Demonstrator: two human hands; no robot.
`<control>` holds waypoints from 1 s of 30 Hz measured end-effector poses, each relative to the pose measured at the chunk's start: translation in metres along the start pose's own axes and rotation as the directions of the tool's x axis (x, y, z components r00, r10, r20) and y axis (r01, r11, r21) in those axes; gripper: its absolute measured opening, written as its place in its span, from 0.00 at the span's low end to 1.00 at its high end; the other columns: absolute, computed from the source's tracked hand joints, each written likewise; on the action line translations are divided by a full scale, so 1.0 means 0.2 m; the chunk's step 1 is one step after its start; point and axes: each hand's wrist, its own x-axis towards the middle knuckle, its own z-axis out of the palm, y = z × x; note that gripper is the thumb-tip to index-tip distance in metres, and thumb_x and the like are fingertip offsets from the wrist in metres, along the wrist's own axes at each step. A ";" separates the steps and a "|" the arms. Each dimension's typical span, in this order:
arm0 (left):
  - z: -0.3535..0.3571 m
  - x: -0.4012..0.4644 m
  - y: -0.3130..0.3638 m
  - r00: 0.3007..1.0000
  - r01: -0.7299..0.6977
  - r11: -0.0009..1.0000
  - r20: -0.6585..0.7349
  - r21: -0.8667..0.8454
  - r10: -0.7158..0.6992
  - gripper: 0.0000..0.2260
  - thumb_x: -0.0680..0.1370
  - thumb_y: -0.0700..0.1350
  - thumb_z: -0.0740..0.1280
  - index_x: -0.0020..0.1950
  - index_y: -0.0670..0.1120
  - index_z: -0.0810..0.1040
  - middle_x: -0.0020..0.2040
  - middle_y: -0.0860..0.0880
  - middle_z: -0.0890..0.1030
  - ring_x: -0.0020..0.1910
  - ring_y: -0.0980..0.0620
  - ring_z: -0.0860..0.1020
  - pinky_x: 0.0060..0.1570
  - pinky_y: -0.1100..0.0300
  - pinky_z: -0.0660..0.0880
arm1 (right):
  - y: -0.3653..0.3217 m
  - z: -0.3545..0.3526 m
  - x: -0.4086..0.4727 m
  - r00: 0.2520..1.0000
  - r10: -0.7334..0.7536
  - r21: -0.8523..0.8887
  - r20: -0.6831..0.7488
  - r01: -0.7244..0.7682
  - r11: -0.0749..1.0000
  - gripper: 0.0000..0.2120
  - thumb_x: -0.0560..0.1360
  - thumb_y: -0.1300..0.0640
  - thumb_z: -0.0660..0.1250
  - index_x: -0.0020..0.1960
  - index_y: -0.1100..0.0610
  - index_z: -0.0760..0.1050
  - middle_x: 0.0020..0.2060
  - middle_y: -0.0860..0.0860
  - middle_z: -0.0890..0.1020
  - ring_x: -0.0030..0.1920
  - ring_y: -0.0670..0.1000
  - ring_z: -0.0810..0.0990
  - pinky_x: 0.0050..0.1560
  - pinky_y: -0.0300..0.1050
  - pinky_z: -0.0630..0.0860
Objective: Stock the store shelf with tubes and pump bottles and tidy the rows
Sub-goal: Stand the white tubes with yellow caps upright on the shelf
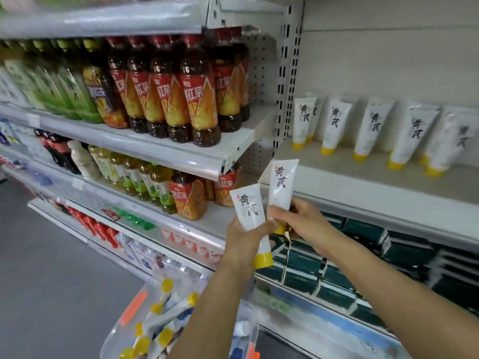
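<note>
My left hand grips a white tube with a yellow cap, cap pointing down. Beside it my right hand pinches a second white tube near its yellow cap, its flat end pointing up toward the shelf. Both tubes are held in front of the white shelf board on the right. On that shelf stands a row of several matching tubes, caps down, leaning back. Below my arms a clear bin holds several more loose tubes.
To the left, shelves carry red-capped tea bottles and green drink bottles. A perforated upright post divides the two bays. Dark green boxes fill the shelf below the tubes. Grey floor lies at the lower left.
</note>
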 end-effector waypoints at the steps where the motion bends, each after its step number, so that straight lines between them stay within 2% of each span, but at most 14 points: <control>1: 0.03 0.03 0.01 1.000 0.012 1.000 0.000 -0.008 -0.012 0.17 0.67 0.37 0.77 0.53 0.45 0.78 0.45 0.43 0.84 0.43 0.44 0.82 0.41 0.53 0.80 | -0.02 -0.03 0.02 1.000 -0.015 0.017 -0.014 0.015 1.000 0.12 0.76 0.53 0.69 0.58 0.55 0.77 0.40 0.47 0.82 0.35 0.43 0.80 0.30 0.35 0.71; 3: 0.08 0.09 0.04 0.999 0.039 0.998 -0.007 -0.048 -0.040 0.14 0.71 0.36 0.74 0.54 0.44 0.78 0.45 0.41 0.84 0.41 0.44 0.82 0.37 0.54 0.79 | -0.06 -0.09 0.08 0.996 -0.063 0.082 -0.068 0.068 0.994 0.08 0.76 0.58 0.69 0.54 0.58 0.78 0.35 0.48 0.81 0.29 0.40 0.79 0.26 0.32 0.70; 6: 0.16 0.19 0.12 0.996 0.094 0.983 0.025 -0.156 -0.091 0.10 0.73 0.34 0.72 0.53 0.39 0.76 0.40 0.39 0.82 0.35 0.45 0.80 0.32 0.57 0.78 | -0.15 -0.19 0.21 0.980 -0.102 0.121 -0.168 0.123 0.985 0.06 0.76 0.58 0.69 0.53 0.57 0.78 0.36 0.48 0.82 0.31 0.41 0.79 0.27 0.32 0.71; 9: 0.22 0.28 0.19 0.994 0.103 0.975 0.041 -0.198 -0.096 0.09 0.75 0.35 0.70 0.53 0.38 0.74 0.37 0.41 0.79 0.29 0.48 0.77 0.27 0.59 0.76 | -0.20 -0.30 0.37 0.960 -0.117 0.092 -0.253 0.145 0.985 0.08 0.76 0.57 0.70 0.54 0.55 0.76 0.41 0.48 0.81 0.39 0.45 0.79 0.35 0.39 0.72; 13: 0.28 0.38 0.24 0.995 0.102 0.976 0.036 -0.192 -0.096 0.09 0.76 0.37 0.69 0.55 0.39 0.74 0.37 0.42 0.80 0.28 0.49 0.78 0.27 0.60 0.77 | -0.20 -0.42 0.60 0.941 -0.111 0.068 -0.319 0.139 0.988 0.13 0.74 0.59 0.72 0.57 0.57 0.76 0.50 0.54 0.82 0.45 0.51 0.80 0.38 0.43 0.74; 16: 0.31 0.45 0.25 0.994 0.108 0.972 0.020 -0.209 -0.106 0.07 0.77 0.38 0.69 0.53 0.40 0.74 0.37 0.42 0.80 0.28 0.49 0.78 0.27 0.60 0.77 | -0.17 -0.48 0.74 0.933 -0.092 -0.038 -0.347 0.084 0.996 0.21 0.72 0.59 0.74 0.63 0.59 0.74 0.56 0.54 0.81 0.52 0.54 0.80 0.50 0.49 0.77; 19: 0.34 0.50 0.26 0.995 0.101 0.969 -0.002 -0.223 -0.105 0.06 0.77 0.37 0.69 0.53 0.39 0.75 0.37 0.41 0.80 0.28 0.48 0.78 0.28 0.59 0.77 | -0.14 -0.49 0.81 0.942 -0.126 -0.144 -0.312 0.085 0.986 0.22 0.73 0.58 0.73 0.65 0.59 0.72 0.58 0.51 0.79 0.52 0.52 0.77 0.51 0.43 0.72; 22: 0.35 0.54 0.28 0.996 0.084 0.970 -0.020 -0.227 -0.090 0.10 0.77 0.37 0.69 0.57 0.38 0.74 0.37 0.41 0.80 0.28 0.48 0.78 0.28 0.59 0.77 | -0.14 -0.47 0.85 0.953 -0.146 -0.172 -0.264 0.103 0.980 0.22 0.74 0.60 0.72 0.66 0.60 0.73 0.53 0.50 0.77 0.50 0.49 0.75 0.49 0.40 0.68; 25: 0.37 0.57 0.29 0.996 0.077 0.972 -0.036 -0.223 -0.087 0.11 0.77 0.37 0.69 0.58 0.39 0.74 0.38 0.41 0.81 0.29 0.48 0.78 0.27 0.59 0.77 | -0.14 -0.47 0.90 0.961 -0.148 -0.176 -0.232 0.108 0.978 0.22 0.74 0.59 0.72 0.66 0.59 0.73 0.57 0.52 0.79 0.50 0.50 0.76 0.50 0.41 0.70; 30: 0.39 0.58 0.30 0.996 0.080 0.968 -0.021 -0.239 -0.088 0.08 0.77 0.37 0.68 0.55 0.39 0.75 0.39 0.40 0.79 0.29 0.48 0.78 0.28 0.60 0.78 | -0.13 -0.48 0.93 0.963 -0.162 -0.185 -0.217 0.122 0.975 0.22 0.74 0.58 0.72 0.66 0.57 0.73 0.56 0.51 0.79 0.51 0.49 0.76 0.52 0.42 0.70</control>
